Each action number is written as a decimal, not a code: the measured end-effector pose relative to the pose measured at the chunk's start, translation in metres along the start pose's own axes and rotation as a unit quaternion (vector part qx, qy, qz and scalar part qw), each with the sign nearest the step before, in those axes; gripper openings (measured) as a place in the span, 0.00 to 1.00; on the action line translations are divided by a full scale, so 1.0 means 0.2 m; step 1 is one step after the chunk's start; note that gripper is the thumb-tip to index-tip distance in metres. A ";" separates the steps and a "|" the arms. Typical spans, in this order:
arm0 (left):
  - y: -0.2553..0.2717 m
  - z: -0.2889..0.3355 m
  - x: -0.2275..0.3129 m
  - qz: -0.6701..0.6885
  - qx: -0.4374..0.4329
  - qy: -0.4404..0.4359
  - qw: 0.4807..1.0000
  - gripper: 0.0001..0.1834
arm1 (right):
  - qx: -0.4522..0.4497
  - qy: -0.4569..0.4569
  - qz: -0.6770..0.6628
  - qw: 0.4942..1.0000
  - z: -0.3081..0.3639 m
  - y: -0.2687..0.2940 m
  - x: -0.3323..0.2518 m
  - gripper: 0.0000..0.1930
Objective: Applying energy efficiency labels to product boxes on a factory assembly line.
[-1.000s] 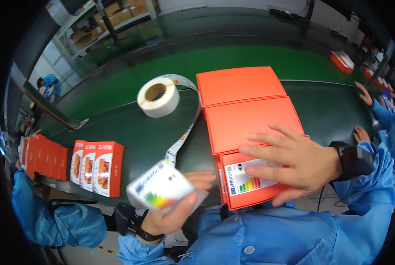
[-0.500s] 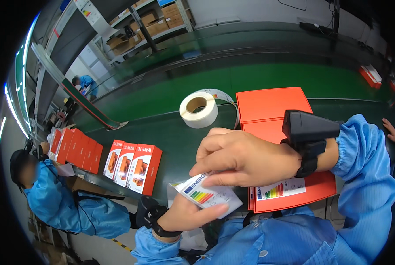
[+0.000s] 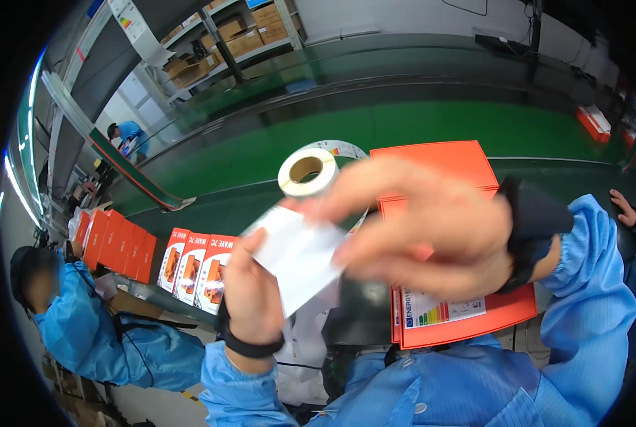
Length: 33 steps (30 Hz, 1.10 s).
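A white label (image 3: 298,250) is pinched along its left edge by my left hand (image 3: 252,295), its plain white side toward me. My right hand (image 3: 432,231) is smeared by motion. Its fingers reach the label's right and upper edges, but whether they grip it does not show. Under the right hand lies a stack of flat orange boxes (image 3: 474,331). The front one bears a label (image 3: 446,307) with coloured energy bars. Beyond the hands, a white label roll (image 3: 305,172) lies on the green work surface, its printed strip (image 3: 339,148) running behind it.
Orange-and-white printed boxes (image 3: 190,269) stand at left, with more orange boxes (image 3: 119,242) behind. A person in blue (image 3: 112,320) works at far left. Another person's hand (image 3: 622,206) shows at right. White crumpled sheet material (image 3: 305,356) hangs below my left hand.
The label has turned from its printed side to its white side and moved up. My right hand has spread and shifted; my left hand has moved left and turned upright.
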<state>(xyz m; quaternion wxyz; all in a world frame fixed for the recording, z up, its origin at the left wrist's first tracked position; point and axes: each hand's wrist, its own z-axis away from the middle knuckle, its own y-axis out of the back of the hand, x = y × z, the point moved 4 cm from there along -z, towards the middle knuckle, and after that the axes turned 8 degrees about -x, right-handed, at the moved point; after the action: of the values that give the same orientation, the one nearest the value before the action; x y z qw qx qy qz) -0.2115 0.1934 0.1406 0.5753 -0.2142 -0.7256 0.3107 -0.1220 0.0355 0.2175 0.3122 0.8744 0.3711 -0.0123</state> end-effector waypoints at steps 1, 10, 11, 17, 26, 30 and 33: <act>0.10 -0.03 0.07 -0.013 0.029 -0.035 0.999 0.26 | 0.032 -0.046 -0.076 0.996 -0.01 0.04 0.01 0.12; 0.17 -0.15 0.32 -0.348 -0.040 -0.148 0.925 0.21 | -0.163 -0.415 -0.187 0.875 0.22 0.22 0.25 0.21; 0.14 -0.16 0.27 -0.434 -0.044 -0.137 0.889 0.17 | -0.208 -0.419 -0.129 0.874 0.25 0.22 0.29 0.24; -0.10 -0.02 -0.12 -0.600 -0.187 -0.113 0.769 0.07 | -0.351 -0.504 -0.081 0.785 0.31 0.12 0.37 0.33; -0.08 0.02 -0.28 -0.693 -0.302 -0.115 0.645 0.13 | -0.344 -0.489 -0.057 0.800 0.34 0.07 0.41 0.34; -0.08 0.02 -0.28 -0.700 -0.298 -0.132 0.635 0.14 | -0.341 -0.488 -0.048 0.802 0.34 0.06 0.41 0.34; -0.07 0.02 -0.28 -0.697 -0.290 -0.142 0.640 0.14 | -0.346 -0.502 -0.049 0.791 0.33 0.06 0.41 0.34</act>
<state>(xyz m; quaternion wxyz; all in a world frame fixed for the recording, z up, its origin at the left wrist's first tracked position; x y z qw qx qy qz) -0.2017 0.1450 0.1101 0.4194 0.2460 -0.7859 -0.3821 -0.0418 0.0459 0.1503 0.7353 0.5594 0.1834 -0.3358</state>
